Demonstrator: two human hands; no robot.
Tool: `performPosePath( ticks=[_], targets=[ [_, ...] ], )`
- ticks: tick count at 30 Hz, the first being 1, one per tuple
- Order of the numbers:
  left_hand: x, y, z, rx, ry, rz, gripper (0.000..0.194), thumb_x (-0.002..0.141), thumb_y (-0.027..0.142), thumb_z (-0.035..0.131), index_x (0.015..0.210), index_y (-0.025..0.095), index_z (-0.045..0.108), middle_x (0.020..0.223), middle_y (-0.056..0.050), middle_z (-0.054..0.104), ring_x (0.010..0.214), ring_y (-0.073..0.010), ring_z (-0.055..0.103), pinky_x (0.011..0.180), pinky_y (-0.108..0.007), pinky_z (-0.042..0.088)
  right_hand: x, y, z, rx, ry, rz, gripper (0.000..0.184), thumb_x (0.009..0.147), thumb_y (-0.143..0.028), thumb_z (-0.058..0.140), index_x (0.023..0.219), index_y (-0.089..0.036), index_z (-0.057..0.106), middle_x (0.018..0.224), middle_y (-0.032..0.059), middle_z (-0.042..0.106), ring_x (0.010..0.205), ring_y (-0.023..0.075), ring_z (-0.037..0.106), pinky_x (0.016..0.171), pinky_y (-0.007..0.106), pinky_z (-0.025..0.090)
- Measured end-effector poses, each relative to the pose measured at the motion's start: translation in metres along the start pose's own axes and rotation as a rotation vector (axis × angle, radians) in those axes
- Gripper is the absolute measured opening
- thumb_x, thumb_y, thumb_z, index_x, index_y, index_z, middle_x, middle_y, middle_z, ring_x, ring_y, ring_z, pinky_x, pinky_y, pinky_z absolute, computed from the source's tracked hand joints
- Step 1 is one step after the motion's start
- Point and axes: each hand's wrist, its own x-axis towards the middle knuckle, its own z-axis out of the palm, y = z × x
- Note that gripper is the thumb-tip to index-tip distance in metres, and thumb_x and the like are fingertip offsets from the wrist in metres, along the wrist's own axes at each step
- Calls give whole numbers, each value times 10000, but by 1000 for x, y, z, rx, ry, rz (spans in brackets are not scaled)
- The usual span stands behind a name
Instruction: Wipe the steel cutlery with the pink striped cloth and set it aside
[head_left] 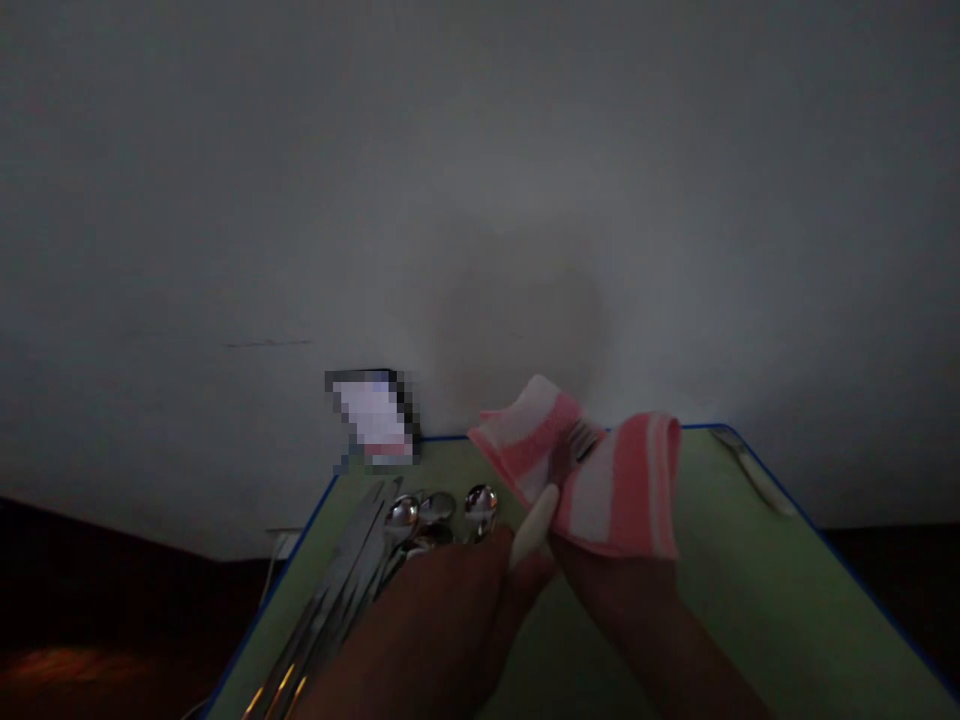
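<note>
My left hand (487,585) is closed round the pale handle of a fork (534,527), which points up and to the right. The fork's tines lie against a pink-and-white striped cloth (626,490). From below, my right hand (592,565) holds that cloth, which drapes over most of its fingers. Just left of my left hand, several shiny spoons (403,513) lie in a cluster, partly hidden by it. Beside them are several long knives (341,565).
The green table (720,600) has a blue edge and stands against a grey wall (525,200). At its far right corner lies another fork (757,480) with a pale handle. A blurred-out device with a lit screen (375,415) leans at the far left corner.
</note>
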Motion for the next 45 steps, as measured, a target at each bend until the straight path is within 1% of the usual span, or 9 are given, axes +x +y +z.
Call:
performPosePath(
  ticks=[4,9,14,19,25,29,33,39,45],
  targets=[
    [-3,7,-2,11,-35,38,364,903,396,273,1013,223,573,964,-73,673,838,-212,636,756,-341,482,-3,-13,5,148,-64,71,264,648,-417,641,819,-230,571,710,39,606,619,185,561,544,296,498],
    [-2,-1,-3,14,-63,-18,322,877,421,330,974,246,583,916,-47,695,809,-212,651,706,-311,501,13,-27,16,532,-84,393,321,814,-497,412,856,-221,569,692,24,586,607,145,529,517,247,433],
    [0,-12,4,18,-113,-50,333,876,438,343,1032,246,567,936,-61,692,813,-239,655,691,-344,511,23,-25,16,685,-130,564,270,766,-452,541,809,-187,573,616,-20,533,519,88,451,469,198,358],
    [-5,-30,4,-23,-23,-22,326,879,443,365,1084,278,555,1070,-39,650,865,-214,641,672,-289,521,27,-22,8,526,-51,493,251,761,-427,559,741,-177,548,586,-35,473,496,70,385,446,182,322],
    [-8,-37,-8,-67,143,24,363,881,392,403,1239,336,424,1228,11,555,1077,-207,542,864,-303,467,21,-13,13,381,-42,449,281,786,-433,512,692,-170,493,549,-46,405,466,62,314,422,189,268],
    [-8,-40,-22,-208,193,6,316,921,351,325,1211,298,438,1167,8,578,1019,-163,552,852,-250,456,27,-10,4,298,-384,422,273,779,-420,529,708,-157,538,573,-36,454,481,62,351,445,189,283],
    [-12,-40,-25,-226,256,14,261,915,335,344,1137,282,469,1058,13,609,941,-148,566,792,-231,462,43,-18,-23,110,-749,301,168,755,-334,576,778,-169,600,697,-17,569,594,90,465,550,207,365],
    [-3,-22,-15,-116,53,77,251,870,340,414,1053,277,573,972,-7,651,840,-168,596,706,-247,481,54,-28,-52,-314,-875,70,80,754,-179,532,702,-164,591,660,-29,587,589,87,476,533,197,342],
    [-1,-19,-15,-96,-38,95,271,887,395,381,947,276,617,829,2,654,725,-149,586,634,-230,446,55,-33,-56,-351,-952,-31,169,757,-91,451,684,-171,581,589,-48,529,531,71,433,507,190,318]
  ],
)
